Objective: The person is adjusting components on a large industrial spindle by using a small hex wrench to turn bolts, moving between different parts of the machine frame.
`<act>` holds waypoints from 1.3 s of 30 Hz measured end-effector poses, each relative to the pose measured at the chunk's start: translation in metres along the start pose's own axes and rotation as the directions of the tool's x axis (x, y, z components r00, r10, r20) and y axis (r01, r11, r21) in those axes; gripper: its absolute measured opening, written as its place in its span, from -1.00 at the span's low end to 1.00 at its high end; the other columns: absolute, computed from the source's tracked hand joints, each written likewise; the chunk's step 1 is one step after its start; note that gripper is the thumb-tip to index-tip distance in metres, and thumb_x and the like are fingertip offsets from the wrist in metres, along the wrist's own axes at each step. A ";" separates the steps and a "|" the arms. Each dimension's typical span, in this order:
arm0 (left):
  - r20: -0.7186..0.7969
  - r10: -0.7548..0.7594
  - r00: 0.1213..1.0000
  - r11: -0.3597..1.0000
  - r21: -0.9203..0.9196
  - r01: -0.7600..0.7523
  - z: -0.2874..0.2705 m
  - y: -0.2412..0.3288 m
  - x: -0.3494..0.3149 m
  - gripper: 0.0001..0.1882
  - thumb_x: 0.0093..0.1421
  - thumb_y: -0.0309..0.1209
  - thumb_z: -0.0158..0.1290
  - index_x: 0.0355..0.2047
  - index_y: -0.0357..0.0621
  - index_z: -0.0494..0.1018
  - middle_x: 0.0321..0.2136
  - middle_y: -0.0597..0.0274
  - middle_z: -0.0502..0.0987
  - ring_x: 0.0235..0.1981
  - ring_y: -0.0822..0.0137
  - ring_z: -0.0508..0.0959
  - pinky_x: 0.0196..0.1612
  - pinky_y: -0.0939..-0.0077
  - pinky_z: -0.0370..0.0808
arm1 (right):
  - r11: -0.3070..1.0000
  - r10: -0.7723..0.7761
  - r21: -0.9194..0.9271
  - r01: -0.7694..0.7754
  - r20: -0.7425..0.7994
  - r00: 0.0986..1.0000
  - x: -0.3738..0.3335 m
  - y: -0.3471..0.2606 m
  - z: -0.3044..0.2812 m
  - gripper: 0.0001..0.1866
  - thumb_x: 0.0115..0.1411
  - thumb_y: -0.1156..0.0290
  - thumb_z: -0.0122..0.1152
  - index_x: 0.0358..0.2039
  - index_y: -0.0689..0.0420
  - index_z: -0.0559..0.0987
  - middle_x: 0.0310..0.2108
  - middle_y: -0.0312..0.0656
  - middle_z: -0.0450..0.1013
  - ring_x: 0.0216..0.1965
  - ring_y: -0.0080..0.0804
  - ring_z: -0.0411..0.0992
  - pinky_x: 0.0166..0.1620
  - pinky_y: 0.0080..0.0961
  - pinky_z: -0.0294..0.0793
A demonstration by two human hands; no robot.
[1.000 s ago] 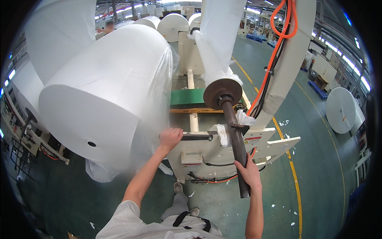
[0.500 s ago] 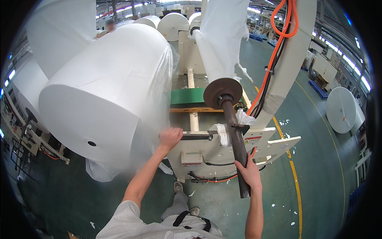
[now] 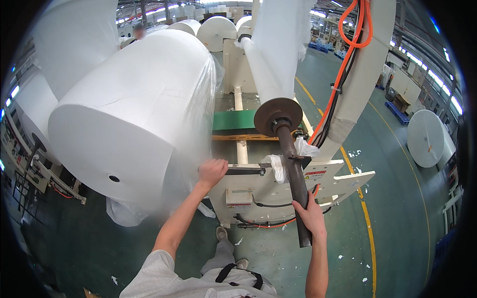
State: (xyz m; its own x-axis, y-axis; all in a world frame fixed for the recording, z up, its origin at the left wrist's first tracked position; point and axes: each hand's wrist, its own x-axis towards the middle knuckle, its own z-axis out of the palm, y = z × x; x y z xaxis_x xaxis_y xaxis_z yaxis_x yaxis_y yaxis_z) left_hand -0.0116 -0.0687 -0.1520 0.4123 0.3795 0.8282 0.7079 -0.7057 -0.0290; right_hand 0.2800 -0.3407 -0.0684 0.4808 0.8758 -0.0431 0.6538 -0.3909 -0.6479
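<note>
My left hand (image 3: 213, 172) is closed around the end of a dark metal bar (image 3: 244, 170) along the top edge of the cream machine frame (image 3: 278, 198). My right hand (image 3: 311, 216) grips the lower part of a dark steel shaft (image 3: 293, 169), thumb on its near face. The shaft slopes away from me through a round brown flange (image 3: 278, 116). Beyond the flange a narrow roll of white material (image 3: 268, 69) sits on the shaft, with a thin sheet (image 3: 280, 30) rising from it. White wrapping (image 3: 278, 168) is bunched beside the shaft where it crosses the frame.
A huge white roll (image 3: 129, 99), partly in clear film, stands close on my left. An upright post (image 3: 360, 84) carries orange and black hoses (image 3: 343, 69) on the right. Another white roll (image 3: 426, 138) rests farther right. White scraps litter the green floor.
The thin sheet's ragged right edge has shifted; its hanging strip no longer shows, and more floor with the yellow line is visible there. Both my hands stay in place.
</note>
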 end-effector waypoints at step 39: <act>0.018 0.000 1.000 1.000 -0.003 0.000 0.001 -0.001 -0.002 -0.73 0.21 -0.34 0.14 -0.63 0.00 0.41 -0.68 0.31 0.45 -0.61 0.28 0.48 -0.50 0.33 0.40 | 1.000 -0.001 -0.005 0.001 -0.013 1.000 -0.001 0.001 0.001 -0.07 0.19 -0.10 0.28 0.35 0.33 0.23 -0.05 0.27 0.55 -0.01 0.21 0.53 0.06 -0.11 0.50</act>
State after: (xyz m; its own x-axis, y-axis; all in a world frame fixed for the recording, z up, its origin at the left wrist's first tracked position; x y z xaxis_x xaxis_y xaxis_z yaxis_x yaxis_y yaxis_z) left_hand -0.0127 -0.0684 -0.1538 0.4225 0.3905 0.8179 0.7063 -0.7074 -0.0271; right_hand 0.2797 -0.3414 -0.0695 0.4876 0.8725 -0.0321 0.6575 -0.3911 -0.6440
